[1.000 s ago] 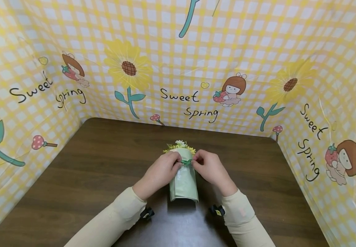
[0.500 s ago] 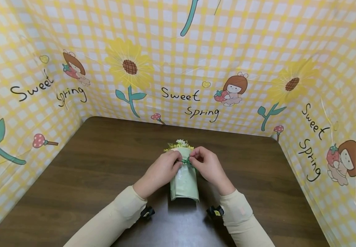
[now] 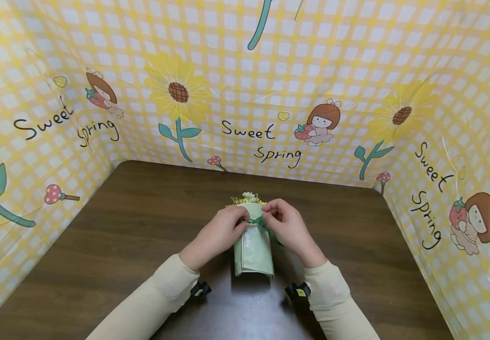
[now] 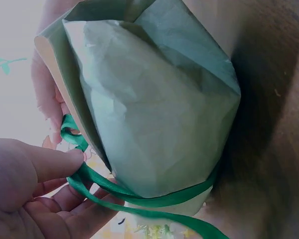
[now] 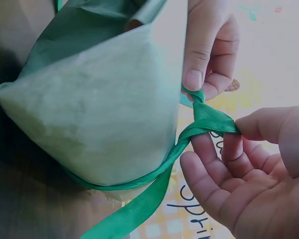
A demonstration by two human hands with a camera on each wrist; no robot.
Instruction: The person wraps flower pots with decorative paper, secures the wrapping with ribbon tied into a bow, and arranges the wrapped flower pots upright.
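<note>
A bouquet wrapped in pale green paper (image 3: 254, 255) lies on the table, its white and yellow flowers (image 3: 249, 197) at the far end. Green ribbon (image 3: 253, 220) circles the wrap near the flowers. My left hand (image 3: 225, 229) is at the wrap's left side, pinching the ribbon between thumb and fingers. Opposite it, my right hand (image 3: 288, 226) holds a folded part of the ribbon (image 5: 212, 119) between thumb and fingertips. Both hands meet close to the crossing of the ribbon, seen in the right wrist view. A loose ribbon tail (image 5: 132, 214) hangs past the wrap.
The dark wooden table (image 3: 151, 212) spreads around the bouquet. A yellow checked cloth (image 3: 245, 94) with printed flowers and words walls the back and both sides. Black wrist cameras (image 3: 297, 289) sit under the cuffs.
My right hand has shifted slightly left over the wrap and its grip on the ribbon has changed. Some ribbon now shows below that hand. The bouquet stays in place.
</note>
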